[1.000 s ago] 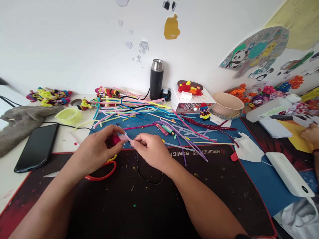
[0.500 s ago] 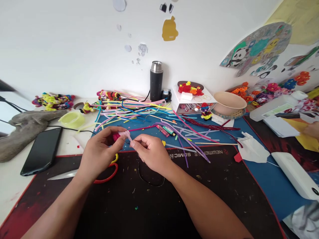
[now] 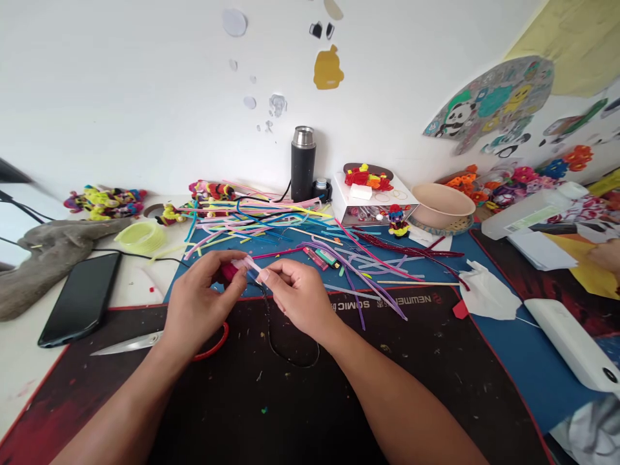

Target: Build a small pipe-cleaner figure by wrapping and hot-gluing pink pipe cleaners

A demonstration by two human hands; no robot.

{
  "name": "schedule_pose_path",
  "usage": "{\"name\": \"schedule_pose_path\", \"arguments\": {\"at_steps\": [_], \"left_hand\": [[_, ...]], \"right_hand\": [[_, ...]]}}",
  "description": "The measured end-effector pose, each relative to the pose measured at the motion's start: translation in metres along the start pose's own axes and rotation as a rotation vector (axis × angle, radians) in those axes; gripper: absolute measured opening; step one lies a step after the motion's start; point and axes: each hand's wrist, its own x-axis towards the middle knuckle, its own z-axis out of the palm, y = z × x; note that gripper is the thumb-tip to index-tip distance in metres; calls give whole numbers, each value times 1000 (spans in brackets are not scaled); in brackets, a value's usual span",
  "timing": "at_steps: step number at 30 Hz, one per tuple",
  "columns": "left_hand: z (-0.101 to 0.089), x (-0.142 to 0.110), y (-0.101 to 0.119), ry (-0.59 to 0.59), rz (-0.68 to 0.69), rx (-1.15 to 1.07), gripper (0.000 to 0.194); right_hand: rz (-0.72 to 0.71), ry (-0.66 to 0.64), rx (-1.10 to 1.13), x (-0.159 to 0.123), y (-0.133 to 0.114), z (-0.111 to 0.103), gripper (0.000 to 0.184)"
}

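Observation:
My left hand (image 3: 198, 300) is closed around a small magenta pipe-cleaner piece (image 3: 227, 271), mostly hidden by the fingers. A pale pink pipe cleaner (image 3: 252, 263) sticks out from it toward the right. Its free end is pinched between the thumb and fingers of my right hand (image 3: 301, 298). Both hands hover over the far edge of the dark mat (image 3: 271, 420). A thin black cord (image 3: 293, 363) hangs in a loop below the hands. Scissors (image 3: 130, 343) with red handles lie partly hidden under my left wrist.
Many coloured pipe cleaners (image 3: 261, 219) are heaped behind my hands. A black thermos (image 3: 303, 165) stands against the wall, beside a white box (image 3: 368, 203) and a beige bowl (image 3: 440, 206). A phone (image 3: 80, 300) lies left. At the right edge, another person's hand (image 3: 608, 255) shows.
The view has tilted up slightly. My two hands remain close together on the pipe cleaners, and the pale pink one now slants down toward my right fingertips. The scissors' yellow part is now covered.

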Motion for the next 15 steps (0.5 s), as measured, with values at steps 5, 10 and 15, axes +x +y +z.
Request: {"name": "schedule_pose_path", "arguments": {"at_steps": [5, 10, 15], "left_hand": [[-4, -1, 3, -2, -61, -39, 28], [-7, -2, 11, -2, -149, -82, 29], [-7, 0, 19, -12, -277, -298, 34]], "right_hand": [[18, 7, 32, 1, -2, -2, 27], [38, -27, 49, -1, 1, 1, 27], [70, -63, 117, -2, 3, 7, 27]]}}
